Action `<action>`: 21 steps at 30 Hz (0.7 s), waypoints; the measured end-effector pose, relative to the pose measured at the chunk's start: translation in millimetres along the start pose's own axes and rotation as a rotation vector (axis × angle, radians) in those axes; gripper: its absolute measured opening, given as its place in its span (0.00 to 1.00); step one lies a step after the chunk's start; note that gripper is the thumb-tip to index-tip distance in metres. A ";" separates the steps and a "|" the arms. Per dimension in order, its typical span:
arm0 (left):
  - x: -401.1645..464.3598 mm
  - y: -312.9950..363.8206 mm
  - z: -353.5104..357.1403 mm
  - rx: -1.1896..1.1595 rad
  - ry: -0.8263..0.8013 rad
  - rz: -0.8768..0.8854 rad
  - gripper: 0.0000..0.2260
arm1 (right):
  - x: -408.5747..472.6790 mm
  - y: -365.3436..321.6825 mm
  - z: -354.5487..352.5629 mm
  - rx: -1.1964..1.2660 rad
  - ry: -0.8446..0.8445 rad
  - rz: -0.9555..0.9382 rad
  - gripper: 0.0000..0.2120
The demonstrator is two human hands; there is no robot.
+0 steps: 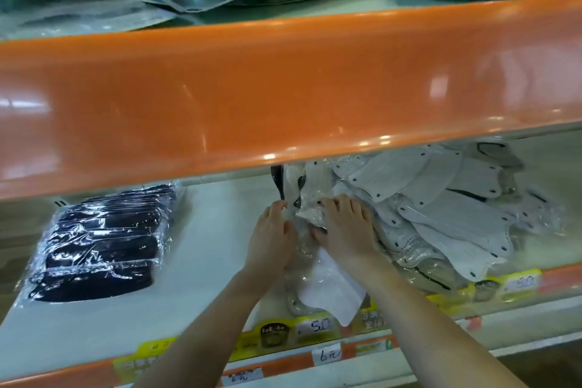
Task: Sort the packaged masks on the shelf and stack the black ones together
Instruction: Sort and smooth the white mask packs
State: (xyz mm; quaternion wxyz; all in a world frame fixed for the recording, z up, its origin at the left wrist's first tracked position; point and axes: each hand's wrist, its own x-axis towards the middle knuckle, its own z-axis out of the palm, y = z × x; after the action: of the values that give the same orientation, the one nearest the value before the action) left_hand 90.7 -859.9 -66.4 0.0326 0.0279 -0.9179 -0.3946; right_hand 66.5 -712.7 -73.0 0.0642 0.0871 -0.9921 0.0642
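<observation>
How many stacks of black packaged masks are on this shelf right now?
1: the black mask stack lies at the shelf's left, apart from the white mask pile. A dark piece by the hands may be another; partly hidden.

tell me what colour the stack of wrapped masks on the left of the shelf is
Black, in clear wrap: the mask stack, head view.
</observation>
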 end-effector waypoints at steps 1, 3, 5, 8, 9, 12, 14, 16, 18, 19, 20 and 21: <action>4.8 0.9 0.7 -0.020 -0.004 -0.018 0.17 | 1.4 2.6 -1.5 0.035 0.001 -0.005 0.22; 13.5 3.0 2.1 -0.048 -0.015 -0.053 0.18 | 3.7 8.5 -5.6 0.099 -0.015 -0.007 0.20; 20.1 6.2 2.9 -0.062 -0.028 -0.090 0.19 | 5.0 13.8 -6.7 0.178 0.001 0.013 0.15; 25.8 11.3 1.7 -0.147 0.015 -0.160 0.16 | 6.1 21.1 -7.5 0.433 0.079 0.089 0.12; 26.5 13.1 0.9 -0.181 0.029 -0.177 0.15 | 7.5 22.9 -7.7 0.500 0.080 0.112 0.15; 27.7 16.6 0.1 -0.216 0.048 -0.192 0.14 | 9.5 25.2 -13.5 0.573 0.047 0.164 0.16; 28.3 17.3 1.0 -0.231 0.058 -0.198 0.13 | 9.6 27.7 -12.9 0.615 0.026 0.200 0.16; 28.5 18.0 3.4 -0.215 0.055 -0.175 0.07 | 9.7 30.1 -13.2 0.674 -0.006 0.214 0.18; 27.1 19.6 5.5 -0.179 0.043 -0.146 0.02 | 10.0 30.7 -18.4 0.776 -0.021 0.226 0.20; 26.0 20.7 6.8 -0.169 0.044 -0.138 0.04 | 10.5 31.6 -21.6 0.820 -0.023 0.231 0.21; 25.7 20.3 8.1 -0.162 0.047 -0.133 0.06 | 11.2 33.3 -22.8 0.855 -0.031 0.237 0.21; 25.4 20.5 8.4 -0.164 0.052 -0.132 0.07 | 11.5 34.0 -24.2 0.883 -0.052 0.252 0.20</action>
State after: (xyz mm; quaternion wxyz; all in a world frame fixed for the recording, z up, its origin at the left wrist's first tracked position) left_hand 64.2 -841.7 -56.4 0.0327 0.0958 -0.8775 -0.4688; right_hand 51.9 -678.0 -51.5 -0.0123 -0.0134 -0.8738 0.4859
